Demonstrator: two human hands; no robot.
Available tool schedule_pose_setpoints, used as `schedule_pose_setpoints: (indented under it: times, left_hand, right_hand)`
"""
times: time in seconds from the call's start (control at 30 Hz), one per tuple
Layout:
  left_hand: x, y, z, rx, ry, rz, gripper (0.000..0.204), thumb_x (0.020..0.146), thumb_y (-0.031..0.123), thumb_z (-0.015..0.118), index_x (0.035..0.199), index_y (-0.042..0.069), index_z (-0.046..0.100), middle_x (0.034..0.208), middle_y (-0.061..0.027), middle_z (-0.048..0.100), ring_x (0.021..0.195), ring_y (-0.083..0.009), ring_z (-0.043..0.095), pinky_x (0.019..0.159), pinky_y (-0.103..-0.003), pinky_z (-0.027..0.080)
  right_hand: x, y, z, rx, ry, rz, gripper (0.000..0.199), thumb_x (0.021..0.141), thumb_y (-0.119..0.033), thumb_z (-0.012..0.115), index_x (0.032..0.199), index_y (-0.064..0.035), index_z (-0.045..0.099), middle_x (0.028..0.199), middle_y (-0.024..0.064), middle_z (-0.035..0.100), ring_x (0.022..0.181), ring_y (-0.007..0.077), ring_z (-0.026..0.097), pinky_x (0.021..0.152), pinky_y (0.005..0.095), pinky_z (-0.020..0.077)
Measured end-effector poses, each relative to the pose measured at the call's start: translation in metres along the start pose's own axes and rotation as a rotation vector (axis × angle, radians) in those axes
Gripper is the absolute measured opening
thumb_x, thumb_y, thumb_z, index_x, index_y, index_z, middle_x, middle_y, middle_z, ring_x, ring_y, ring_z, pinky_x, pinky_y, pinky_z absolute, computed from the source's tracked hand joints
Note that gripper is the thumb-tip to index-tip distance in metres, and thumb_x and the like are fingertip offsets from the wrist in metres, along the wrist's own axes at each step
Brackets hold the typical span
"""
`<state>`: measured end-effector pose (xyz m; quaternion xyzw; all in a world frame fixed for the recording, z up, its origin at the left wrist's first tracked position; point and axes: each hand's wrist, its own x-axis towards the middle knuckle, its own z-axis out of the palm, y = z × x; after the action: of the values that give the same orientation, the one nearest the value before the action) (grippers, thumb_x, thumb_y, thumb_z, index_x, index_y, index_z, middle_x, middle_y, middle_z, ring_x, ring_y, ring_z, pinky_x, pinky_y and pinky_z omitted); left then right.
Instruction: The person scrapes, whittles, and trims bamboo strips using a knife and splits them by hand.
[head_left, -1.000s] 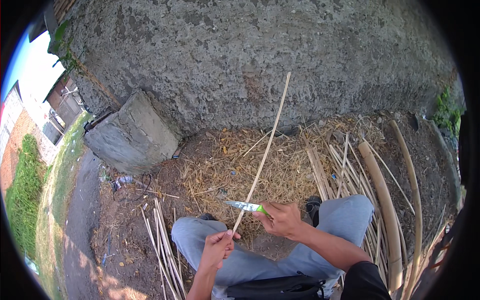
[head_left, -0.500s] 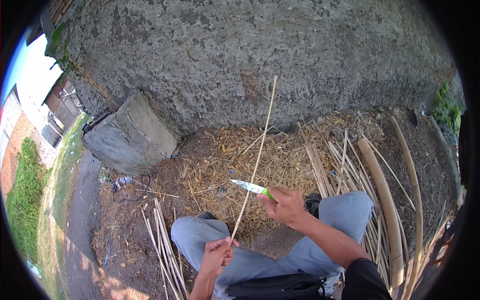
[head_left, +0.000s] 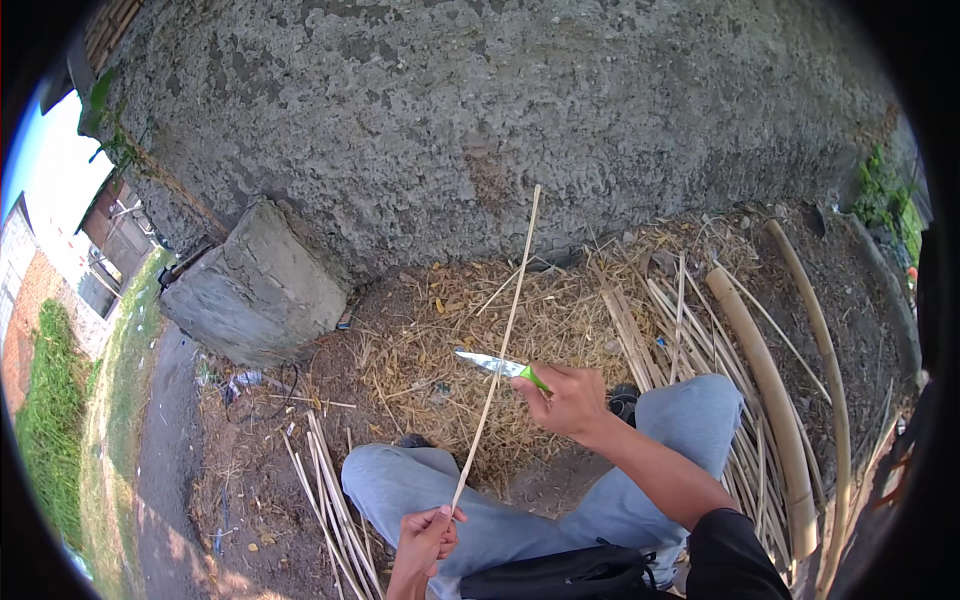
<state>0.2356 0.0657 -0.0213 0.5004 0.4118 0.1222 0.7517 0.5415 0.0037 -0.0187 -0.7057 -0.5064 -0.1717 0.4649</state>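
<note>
A long thin bamboo strip (head_left: pixel 514 300) slants up and away in front of me toward the wall. Its near end is pinched in my left hand (head_left: pixel 428 538), low over my left knee. My right hand (head_left: pixel 568 403) is closed around the green handle of a knife (head_left: pixel 490 363). The blade points left and crosses the strip about midway along it, seemingly against it. Part of the handle is hidden by my fingers.
Bamboo strips (head_left: pixel 335 500) lie left of my knee. To the right are more strips (head_left: pixel 690 335), a thick bamboo pole (head_left: pixel 765 390) and a curved one (head_left: pixel 825 360). Ahead stand a rough wall (head_left: pixel 500 110) and a concrete block (head_left: pixel 255 290). Shavings (head_left: pixel 440 370) cover the ground.
My left hand has drawn the strip down and slightly left, so its far tip sits lower. My right hand with the knife has barely shifted.
</note>
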Motion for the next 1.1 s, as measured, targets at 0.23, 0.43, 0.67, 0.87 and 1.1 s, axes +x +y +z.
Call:
schedule_pose_setpoints:
  times: [0.23, 0.43, 0.67, 0.87, 1.1]
  left_hand:
    - [-0.020, -0.016, -0.010, 0.005, 0.106, -0.075, 0.023, 0.099, 0.021, 0.058, 0.088, 0.004, 0.068, 0.059, -0.0010, 0.052, 0.044, -0.0088, 0.044, 0.040, -0.025, 0.031]
    - [-0.043, -0.049, -0.041, 0.159, 0.210, -0.058, 0.024, 0.099, 0.026, 0.059, 0.086, 0.006, 0.067, 0.057, 0.0068, 0.043, 0.043, -0.0023, 0.032, 0.038, -0.020, 0.021]
    - [-0.084, -0.039, -0.049, 0.261, 0.134, -0.029, 0.027, 0.099, 0.025, 0.057, 0.081, 0.007, 0.065, 0.058, 0.0061, 0.047, 0.045, -0.0020, 0.036, 0.040, -0.020, 0.025]
    - [-0.110, -0.036, -0.059, 0.298, 0.109, 0.019, 0.031, 0.100, 0.028, 0.058, 0.075, 0.009, 0.062, 0.058, 0.0079, 0.044, 0.049, -0.0020, 0.036, 0.044, -0.020, 0.024]
    - [-0.125, -0.041, -0.069, 0.264, 0.158, -0.046, 0.035, 0.099, 0.029, 0.060, 0.070, 0.010, 0.057, 0.057, 0.0077, 0.044, 0.046, -0.0031, 0.034, 0.042, -0.022, 0.023]
  right_hand:
    - [0.005, 0.018, -0.006, -0.081, -0.018, 0.083, 0.029, 0.089, -0.037, 0.069, 0.081, -0.0088, 0.071, 0.056, 0.0057, 0.063, 0.040, 0.0224, 0.057, 0.035, 0.0367, 0.0382]
    - [0.011, 0.029, -0.004, -0.160, -0.031, 0.142, 0.027, 0.091, -0.033, 0.068, 0.082, -0.0090, 0.072, 0.053, 0.0082, 0.060, 0.038, 0.0218, 0.053, 0.036, 0.0365, 0.0357]
    - [0.008, 0.031, -0.001, -0.081, 0.036, 0.113, 0.026, 0.090, -0.033, 0.070, 0.081, -0.0089, 0.073, 0.055, 0.0076, 0.061, 0.040, 0.0227, 0.056, 0.036, 0.0369, 0.0363]
    - [0.015, 0.043, -0.007, -0.096, 0.030, 0.167, 0.027, 0.089, -0.032, 0.071, 0.080, -0.0069, 0.071, 0.052, 0.0088, 0.058, 0.040, 0.0240, 0.054, 0.039, 0.0382, 0.0370]
    - [0.016, 0.060, 0.001, -0.125, 0.107, 0.208, 0.028, 0.089, -0.033, 0.071, 0.078, -0.0079, 0.070, 0.052, 0.0093, 0.057, 0.040, 0.0281, 0.052, 0.041, 0.0413, 0.0377]
